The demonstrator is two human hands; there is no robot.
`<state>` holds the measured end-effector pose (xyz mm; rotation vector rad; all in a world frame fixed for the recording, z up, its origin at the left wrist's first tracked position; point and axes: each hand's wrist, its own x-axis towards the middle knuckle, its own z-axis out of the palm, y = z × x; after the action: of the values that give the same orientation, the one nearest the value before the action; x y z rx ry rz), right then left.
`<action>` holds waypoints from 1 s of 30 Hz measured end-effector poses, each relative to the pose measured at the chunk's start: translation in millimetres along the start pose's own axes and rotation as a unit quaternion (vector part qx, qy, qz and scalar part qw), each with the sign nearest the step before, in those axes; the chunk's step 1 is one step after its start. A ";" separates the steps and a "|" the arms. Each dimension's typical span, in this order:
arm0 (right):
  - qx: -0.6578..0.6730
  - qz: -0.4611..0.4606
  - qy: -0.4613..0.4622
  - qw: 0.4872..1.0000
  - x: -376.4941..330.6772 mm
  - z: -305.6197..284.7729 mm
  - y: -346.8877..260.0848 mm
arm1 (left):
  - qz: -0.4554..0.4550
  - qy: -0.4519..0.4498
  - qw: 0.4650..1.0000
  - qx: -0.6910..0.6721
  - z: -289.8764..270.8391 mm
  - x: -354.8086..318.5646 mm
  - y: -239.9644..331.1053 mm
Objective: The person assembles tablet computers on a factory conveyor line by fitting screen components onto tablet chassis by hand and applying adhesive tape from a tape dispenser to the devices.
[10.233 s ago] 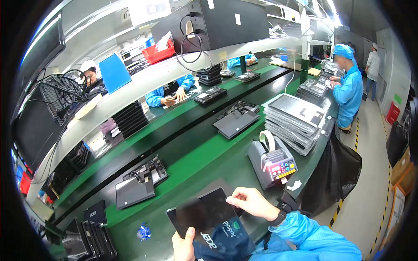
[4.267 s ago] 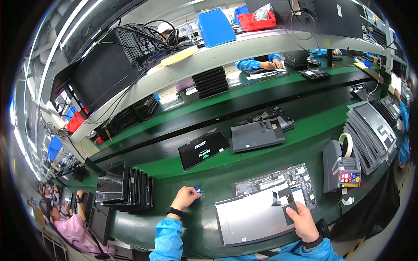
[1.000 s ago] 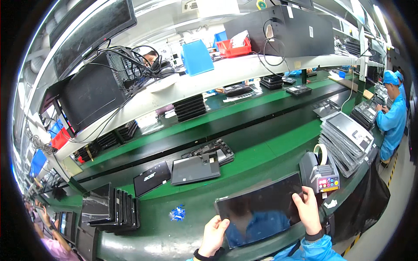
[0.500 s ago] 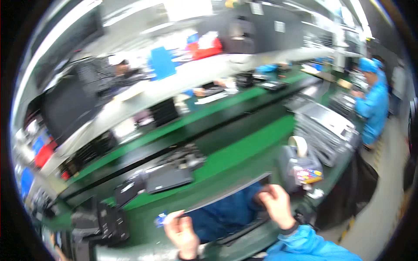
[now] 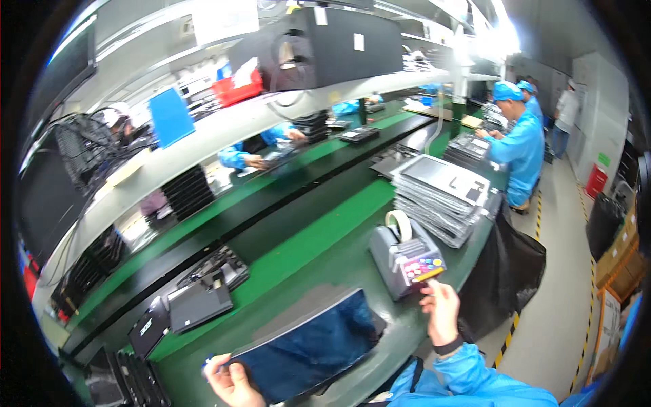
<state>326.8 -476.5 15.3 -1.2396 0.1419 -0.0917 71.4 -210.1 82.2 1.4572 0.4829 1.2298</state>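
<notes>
My left hand point(image 5: 229, 382) grips the lower left corner of a dark, glossy flat panel point(image 5: 305, 346) that is tilted up off the green bench and reflects blue. My right hand point(image 5: 441, 312) has left the panel and reaches to the front of a grey tape dispenser machine point(image 5: 405, 259) with coloured buttons. Its fingers pinch at a yellow strip point(image 5: 428, 277) sticking out of the machine. A roll of tape point(image 5: 400, 224) stands on top of the dispenser.
A stack of grey laptop covers point(image 5: 444, 193) lies right of the dispenser. Dark laptop parts point(image 5: 203, 292) sit on the black conveyor belt point(image 5: 285, 217) to the left. A person in blue point(image 5: 519, 146) works at the far right; other hands point(image 5: 254, 159) work across the bench.
My right hand let go of the panel's right edge and moved right to the tape dispenser. My head turned right. The left hand still holds the panel.
</notes>
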 end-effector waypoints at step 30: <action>-0.218 -0.503 -0.645 0.532 -130.1 212.6 -77.4 | 0.008 -0.010 0.999 -0.033 -7.1 -5.0 18.8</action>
<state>232.4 -283.6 163.7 -1.4322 -2.0183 -0.1097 57.3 -216.6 95.8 1.4185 0.4134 1.2323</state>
